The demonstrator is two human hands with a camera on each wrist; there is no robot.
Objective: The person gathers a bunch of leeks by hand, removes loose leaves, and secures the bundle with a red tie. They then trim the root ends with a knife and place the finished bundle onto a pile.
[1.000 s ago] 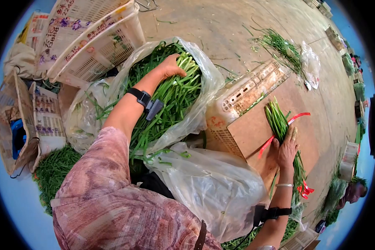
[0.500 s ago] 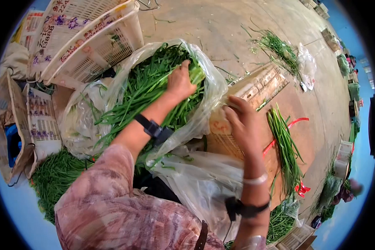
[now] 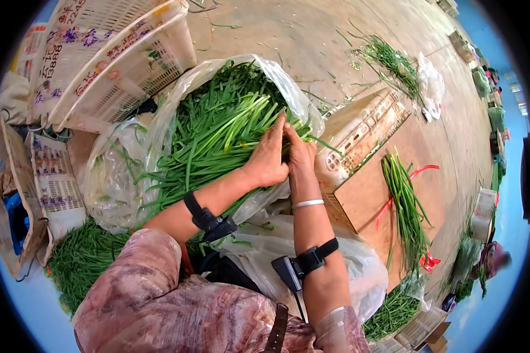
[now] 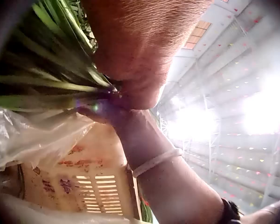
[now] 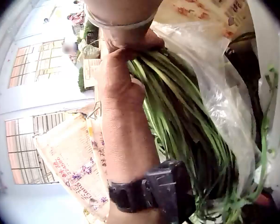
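My left hand (image 3: 266,160) grips the stem ends of a bunch of garlic chives (image 3: 235,147), whose green leaves trail left across the open plastic bag (image 3: 303,97). Against it, my right hand (image 3: 301,153) holds the same stem ends, with the fingertips of both hands meeting. In the left wrist view the pale stems (image 4: 70,86) run in under the left hand, and the right fingers are partly hidden. From the right wrist view, the leaves (image 5: 177,107) fan down from the left hand (image 5: 119,77). More chives fill the bag beneath.
A brown board (image 3: 359,200) on a dirty white crate (image 3: 359,129) bears another chive bunch (image 3: 401,197) lying across a red ribbon (image 3: 425,169). White crates (image 3: 135,65) lean at the left. Loose chives (image 3: 391,62) and a plastic bag (image 3: 431,88) lie on the floor.
My right hand has left the bunch on the board and moved left to join the left hand. The left hand has drawn its chives toward me, stem ends now at the bag's right side.
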